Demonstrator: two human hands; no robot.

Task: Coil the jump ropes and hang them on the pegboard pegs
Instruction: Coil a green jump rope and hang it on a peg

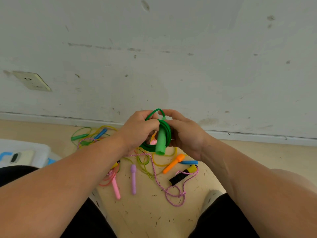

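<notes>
- Both hands are up over the floor, and the green jump rope sits wound in a tight coil right between them.
- The left hand has its fingers curled round the coil's left side, thumb across the front.
- The right hand clamps the coil's right side, its fingertips pinching a small loop that stands up above the bundle.
- The green handle pokes down and toward the camera out of the coil, between the two palms.
- Below the hands, loose ropes lie tangled on the floor by its edge at the wall: a pink handle, a purple handle, an orange handle, a blue handle, a black-and-yellow handle and a braided pink cord.
- A white bin sits at the floor's left edge.
</notes>
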